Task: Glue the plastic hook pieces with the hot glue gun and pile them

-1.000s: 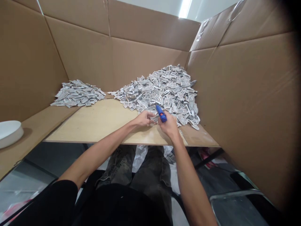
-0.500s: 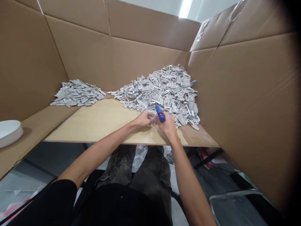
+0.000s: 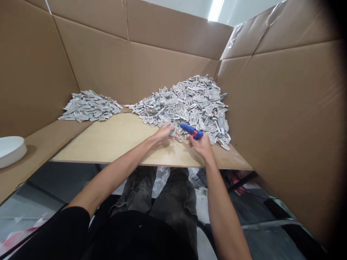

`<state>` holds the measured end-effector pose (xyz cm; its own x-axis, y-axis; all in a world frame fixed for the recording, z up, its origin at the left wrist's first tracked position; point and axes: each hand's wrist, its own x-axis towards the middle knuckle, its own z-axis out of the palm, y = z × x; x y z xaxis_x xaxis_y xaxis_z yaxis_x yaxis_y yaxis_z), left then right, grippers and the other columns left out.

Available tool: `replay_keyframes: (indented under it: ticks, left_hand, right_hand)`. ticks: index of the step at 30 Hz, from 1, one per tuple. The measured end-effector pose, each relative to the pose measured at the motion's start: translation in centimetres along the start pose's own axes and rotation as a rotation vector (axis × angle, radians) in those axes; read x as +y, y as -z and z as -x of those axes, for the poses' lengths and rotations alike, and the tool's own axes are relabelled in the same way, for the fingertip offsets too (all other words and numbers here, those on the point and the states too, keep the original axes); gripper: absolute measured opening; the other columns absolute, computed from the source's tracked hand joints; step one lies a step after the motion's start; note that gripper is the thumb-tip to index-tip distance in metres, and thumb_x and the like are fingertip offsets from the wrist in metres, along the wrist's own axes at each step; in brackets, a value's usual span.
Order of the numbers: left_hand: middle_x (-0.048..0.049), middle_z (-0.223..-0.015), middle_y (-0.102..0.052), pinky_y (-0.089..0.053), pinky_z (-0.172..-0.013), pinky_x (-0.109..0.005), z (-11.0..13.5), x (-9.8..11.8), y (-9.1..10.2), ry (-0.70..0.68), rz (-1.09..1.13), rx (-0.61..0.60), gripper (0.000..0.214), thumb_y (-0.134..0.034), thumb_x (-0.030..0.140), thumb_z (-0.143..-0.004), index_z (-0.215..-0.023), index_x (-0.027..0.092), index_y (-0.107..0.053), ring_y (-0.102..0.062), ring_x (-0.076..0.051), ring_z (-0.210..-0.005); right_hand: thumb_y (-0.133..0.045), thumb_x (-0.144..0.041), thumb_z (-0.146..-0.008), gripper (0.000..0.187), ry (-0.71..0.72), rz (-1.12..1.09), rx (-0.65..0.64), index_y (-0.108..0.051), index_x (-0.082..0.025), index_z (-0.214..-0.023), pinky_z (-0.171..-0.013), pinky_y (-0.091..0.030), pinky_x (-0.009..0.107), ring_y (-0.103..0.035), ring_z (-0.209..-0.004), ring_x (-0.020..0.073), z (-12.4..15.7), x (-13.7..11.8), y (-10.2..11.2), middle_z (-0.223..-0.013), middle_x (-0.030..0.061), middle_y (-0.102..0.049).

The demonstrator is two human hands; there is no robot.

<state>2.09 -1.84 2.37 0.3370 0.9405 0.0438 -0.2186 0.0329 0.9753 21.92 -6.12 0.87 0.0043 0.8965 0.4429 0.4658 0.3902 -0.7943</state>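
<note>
My left hand (image 3: 164,134) is closed around a small light-grey slotted piece (image 3: 172,133), rounded at one end, just above the table. A similar piece (image 3: 179,138) shows at its fingertips; whether it is held or lying there is unclear. In my right hand (image 3: 202,143) is a blue gun-shaped tool (image 3: 189,129) with orange-red parts and a small red glow near the fingers. Its narrow tip points left, over the pieces by my left hand. Behind both hands rises a large heap of the same slotted pieces (image 3: 187,99).
A smaller heap of grey pieces (image 3: 90,106) lies at the back left of the wooden tabletop (image 3: 108,141). Cardboard walls (image 3: 173,68) stand behind and at both sides. A white round container (image 3: 12,153) sits on the cardboard at the far left.
My right hand and the blue tool have moved right, away from my left hand. The tool has turned so its tip points more to the left. My left hand has spread slightly.
</note>
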Motion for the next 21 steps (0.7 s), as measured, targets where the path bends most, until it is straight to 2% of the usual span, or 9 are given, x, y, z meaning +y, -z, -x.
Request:
replay_keyframes:
  ticks: [4,10,13,16,21]
  left_hand:
    - [-0.0031,-0.078,-0.071,-0.045,-0.054,-0.022,-0.2,-0.2,-0.1,-0.028,0.058,-0.015,0.019,-0.056,0.008,-0.091,-0.098,0.021,-0.044,-0.072,-0.017,-0.063]
    - [0.0015,-0.066,-0.062,-0.050,-0.061,-0.024,-1.0,-0.9,-0.1,-0.129,0.110,-0.067,0.026,-0.058,-0.005,-0.075,-0.088,0.017,-0.054,-0.063,-0.013,-0.057]
    - [0.0005,-0.064,-0.063,-0.052,-0.062,-0.025,-1.3,-1.2,0.1,-0.144,0.086,-0.120,0.020,-0.061,-0.005,-0.073,-0.079,0.014,-0.058,-0.060,-0.011,-0.055]
    - [-0.0005,-0.067,-0.066,-0.056,-0.066,-0.026,-1.6,-1.6,0.4,-0.177,0.078,-0.132,0.016,-0.065,-0.002,-0.072,-0.078,0.012,-0.062,-0.063,-0.011,-0.058]
    - [-0.0022,-0.073,-0.071,-0.060,-0.071,-0.028,-1.8,-1.9,0.8,-0.242,-0.012,-0.119,0.015,-0.069,0.002,-0.073,-0.084,0.011,-0.065,-0.069,-0.013,-0.064]
  right_hand:
    - [-0.074,-0.071,-0.079,0.053,0.023,-0.007,-0.028,-0.063,-0.021,-0.070,-0.052,-0.044,0.029,-0.056,-0.050,0.0168,0.0,0.4,-0.3,-0.056,0.0031,-0.063]
    - [-0.071,-0.068,-0.083,0.048,0.052,0.031,-0.033,-0.062,-0.023,-0.067,-0.053,-0.043,0.030,-0.053,-0.051,0.0169,0.2,0.0,-0.7,-0.055,0.0022,-0.061]
    - [-0.070,-0.065,-0.084,0.046,0.060,0.062,-0.016,-0.063,-0.023,-0.067,-0.053,-0.042,0.030,-0.052,-0.051,0.0175,0.2,-0.1,-0.7,-0.054,0.0021,-0.060]
    - [-0.070,-0.060,-0.085,0.043,0.099,0.114,0.008,-0.065,-0.022,-0.067,-0.054,-0.041,0.030,-0.052,-0.053,0.0182,0.1,0.0,-0.7,-0.053,0.0021,-0.059]
    - [-0.070,-0.048,-0.088,0.033,0.157,0.211,0.010,-0.077,-0.017,-0.082,-0.063,-0.046,0.030,-0.061,-0.064,0.0209,-0.1,0.0,-0.9,-0.068,0.0064,-0.072]
